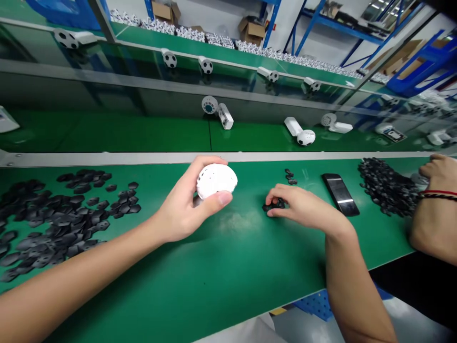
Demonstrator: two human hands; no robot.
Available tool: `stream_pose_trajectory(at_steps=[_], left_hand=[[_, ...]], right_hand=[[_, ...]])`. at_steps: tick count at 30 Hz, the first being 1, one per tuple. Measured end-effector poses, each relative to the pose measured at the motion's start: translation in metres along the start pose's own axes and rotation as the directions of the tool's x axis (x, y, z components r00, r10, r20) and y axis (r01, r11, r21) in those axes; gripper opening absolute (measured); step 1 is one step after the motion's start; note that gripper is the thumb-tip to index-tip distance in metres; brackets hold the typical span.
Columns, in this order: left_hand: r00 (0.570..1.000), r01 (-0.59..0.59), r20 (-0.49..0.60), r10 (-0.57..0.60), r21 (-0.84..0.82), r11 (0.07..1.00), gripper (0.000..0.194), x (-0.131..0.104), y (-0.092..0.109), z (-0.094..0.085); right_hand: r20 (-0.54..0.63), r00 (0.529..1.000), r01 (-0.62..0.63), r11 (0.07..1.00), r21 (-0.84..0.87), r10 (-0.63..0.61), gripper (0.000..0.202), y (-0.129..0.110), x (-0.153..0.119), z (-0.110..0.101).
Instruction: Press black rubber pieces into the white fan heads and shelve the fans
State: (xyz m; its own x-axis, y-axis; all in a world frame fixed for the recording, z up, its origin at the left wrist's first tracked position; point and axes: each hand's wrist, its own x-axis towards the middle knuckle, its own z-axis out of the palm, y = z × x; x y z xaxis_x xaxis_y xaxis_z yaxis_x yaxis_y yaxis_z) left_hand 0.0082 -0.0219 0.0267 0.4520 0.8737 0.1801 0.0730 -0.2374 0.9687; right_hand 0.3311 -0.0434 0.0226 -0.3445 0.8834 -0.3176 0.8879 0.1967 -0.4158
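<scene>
My left hand (pixel 185 202) is closed around a white dome-shaped shell (pixel 217 181) with small holes in it, held above the green table. Over to the right, my right hand (pixel 296 205) rests low on the tabletop, fingers curled at a small cluster of black pieces (pixel 273 205). How many it grips is hidden by the fingers. A few more small black pieces (pixel 291 177) lie just beyond that hand. Loose black pentagon-shaped pieces (pixel 64 224) spread across the left side of the table, beside my left forearm.
A black phone (pixel 341 194) lies right of my right hand. Past it is a heap of black pieces (pixel 387 188), with a co-worker's hand (pixel 441 174) at its edge. Behind a pale metal rail (pixel 143 158), a green conveyor belt (pixel 153 133) carries white assemblies (pixel 300 132) with football-patterned ends.
</scene>
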Motion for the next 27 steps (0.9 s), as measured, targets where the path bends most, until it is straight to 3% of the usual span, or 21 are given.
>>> stream_pose_trajectory(at_steps=[3,5,8,10,11,13,15,18,21,27], left_hand=[[0.995,-0.099,0.013,0.099,0.033,0.994,0.071,-0.001,0.002,0.0],[0.975,-0.221,0.056,0.214,0.208,0.953,0.08,0.0,0.001,-0.002],[0.913,-0.395,0.154,0.379,0.568,0.722,0.078,0.001,-0.006,-0.009],[0.9,-0.395,0.187,0.394,0.734,0.553,0.072,-0.001,-0.012,-0.012],[0.914,-0.353,0.171,0.367,0.782,0.514,0.07,-0.002,-0.014,-0.013],[0.954,-0.242,0.096,0.285,0.807,0.539,0.067,-0.005,-0.016,-0.011],[0.972,-0.175,0.032,0.233,0.758,0.628,0.067,-0.009,-0.018,-0.006],[0.975,-0.19,0.039,0.219,0.659,0.728,0.066,-0.012,-0.022,0.004],[0.979,-0.201,0.092,0.184,0.606,0.77,0.061,-0.013,-0.028,0.01],[0.992,-0.052,0.122,-0.026,0.594,0.803,0.078,-0.015,-0.025,0.015]], right_hand=[[0.013,1.0,0.005,1.0,0.001,-0.005,0.017,-0.003,0.005,0.003],[-0.028,1.0,0.014,1.0,0.024,-0.014,0.023,-0.006,0.009,0.004],[-0.101,0.995,0.007,0.978,0.209,0.014,0.033,-0.012,0.012,0.005],[-0.114,0.992,0.003,0.893,0.45,0.054,0.033,-0.018,0.011,0.006],[-0.112,0.991,0.006,0.826,0.564,0.07,0.033,-0.023,0.01,0.007],[-0.116,0.99,0.028,0.691,0.723,0.082,0.031,-0.034,0.007,0.012],[-0.134,0.988,0.068,0.58,0.812,0.072,0.027,-0.048,0.005,0.019],[-0.173,0.984,0.136,0.468,0.873,0.037,0.022,-0.066,0.005,0.031],[-0.222,0.974,0.177,0.487,0.855,0.035,0.02,-0.079,0.007,0.042],[-0.37,0.924,0.213,0.671,0.71,0.098,0.022,-0.092,0.005,0.051]])
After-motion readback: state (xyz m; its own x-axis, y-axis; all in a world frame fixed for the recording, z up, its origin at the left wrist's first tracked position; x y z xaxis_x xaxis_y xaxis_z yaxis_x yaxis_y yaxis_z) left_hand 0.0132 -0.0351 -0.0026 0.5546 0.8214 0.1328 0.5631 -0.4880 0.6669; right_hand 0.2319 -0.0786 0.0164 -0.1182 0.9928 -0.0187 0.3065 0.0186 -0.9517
